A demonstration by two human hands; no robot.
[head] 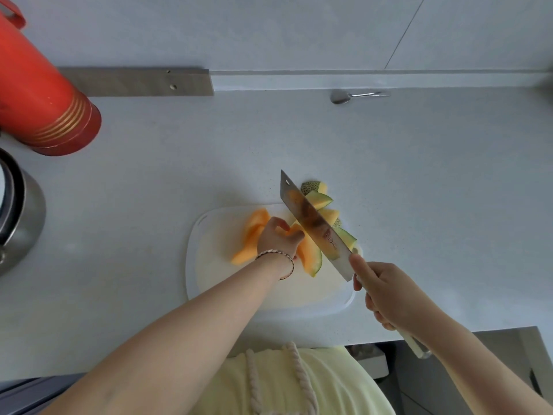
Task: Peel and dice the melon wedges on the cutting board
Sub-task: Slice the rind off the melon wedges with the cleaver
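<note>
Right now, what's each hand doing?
Left hand: holding a melon wedge on the cutting board.
Right hand: gripping the knife.

A pale grey, faintly speckled tabletop (419, 175) runs from a light wall at its far edge to a straight near edge. A white cutting board (269, 298) with rounded corners lies flat near the middle of the near edge. At the board's far right corner a small heap of melon rind pieces (318, 199) spills past the board's edge onto the tabletop. A red flask (39, 94) with gold rings stands at the far left, and a metal kettle (21, 211) stands just in front of it along the left edge. A metal spoon (356, 95) lies close to the far edge, right of centre. A wooden strip (137, 82) lies along the far edge, left of the spoon.
</note>
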